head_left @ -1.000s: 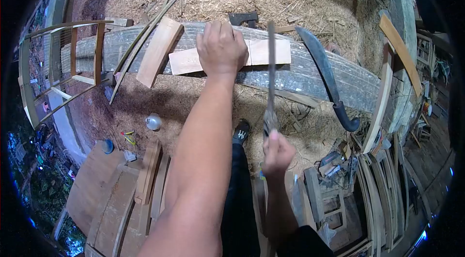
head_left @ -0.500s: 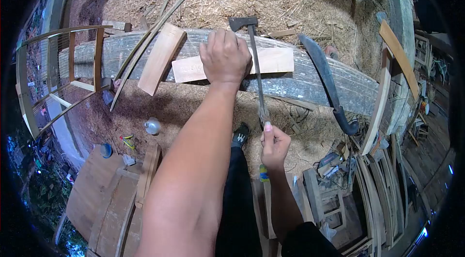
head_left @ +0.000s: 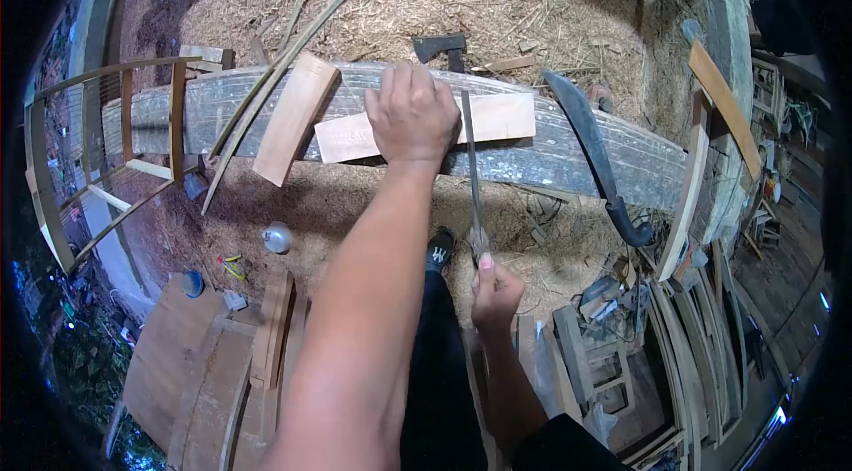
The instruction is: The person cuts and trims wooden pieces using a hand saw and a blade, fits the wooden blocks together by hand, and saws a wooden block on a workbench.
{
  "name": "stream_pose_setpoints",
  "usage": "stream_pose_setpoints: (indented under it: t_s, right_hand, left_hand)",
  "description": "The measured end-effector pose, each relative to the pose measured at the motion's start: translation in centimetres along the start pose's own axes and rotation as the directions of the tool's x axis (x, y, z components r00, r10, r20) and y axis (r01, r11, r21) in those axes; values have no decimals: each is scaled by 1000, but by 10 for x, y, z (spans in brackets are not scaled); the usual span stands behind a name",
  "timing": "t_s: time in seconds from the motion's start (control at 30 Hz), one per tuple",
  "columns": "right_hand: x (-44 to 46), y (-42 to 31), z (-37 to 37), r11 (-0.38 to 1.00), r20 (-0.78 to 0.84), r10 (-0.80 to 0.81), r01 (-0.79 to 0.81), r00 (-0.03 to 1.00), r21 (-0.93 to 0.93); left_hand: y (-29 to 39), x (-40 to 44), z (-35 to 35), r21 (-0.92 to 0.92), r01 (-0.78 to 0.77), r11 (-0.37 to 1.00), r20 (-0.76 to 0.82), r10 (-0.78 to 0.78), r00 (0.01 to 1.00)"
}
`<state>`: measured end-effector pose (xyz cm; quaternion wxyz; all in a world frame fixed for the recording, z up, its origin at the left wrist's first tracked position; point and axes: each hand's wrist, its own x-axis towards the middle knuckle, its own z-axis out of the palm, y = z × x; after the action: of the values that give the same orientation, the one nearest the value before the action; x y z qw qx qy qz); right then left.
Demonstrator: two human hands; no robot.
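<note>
My left hand is closed over a pale wooden board, holding it down on a long weathered plank. In my right hand, nearer my body, is the handle end of a handsaw, its thin blade seen edge-on. The blade crosses the board just right of my left hand; its teeth cannot be made out. A second pale board lies slantwise to the left. Beyond the plank rests an axe head, with most of its handle out of sight.
The weathered plank spans the view. A curved machete lies across its right part. Thin wooden strips lie at left, beside a slatted wooden frame. Wood shavings cover the ground. Timber pieces stand at lower right.
My right hand has drawn the handsaw back toward my body, and its tip has come away from near the axe head. My left hand stays on the board.
</note>
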<state>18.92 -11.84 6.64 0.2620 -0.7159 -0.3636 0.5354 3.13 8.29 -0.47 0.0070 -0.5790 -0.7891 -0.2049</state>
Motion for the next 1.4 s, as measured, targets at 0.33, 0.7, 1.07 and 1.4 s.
stream_pose_setpoints:
  t_s: [0.33,0.7,1.07,1.4]
  right_hand:
    - [-9,-4,-3,998,-37,30,-33,999,-62]
    - [0,-16,-6,995,-8,93,-93,996,-42]
    - [25,-14,-5,996,-6,83,-84,996,-24]
    - [19,-15,-5,999,50,35,-36,998,21]
  left_hand:
    - [-3,3,0,-4,24,1000,8,-24,1000]
    - [-4,2,-1,-62,-17,998,-28,15,999]
    - [-3,10,5,-135,-75,988,-106,61,992]
    - [-2,1,4,-72,-73,995,-93,66,993]
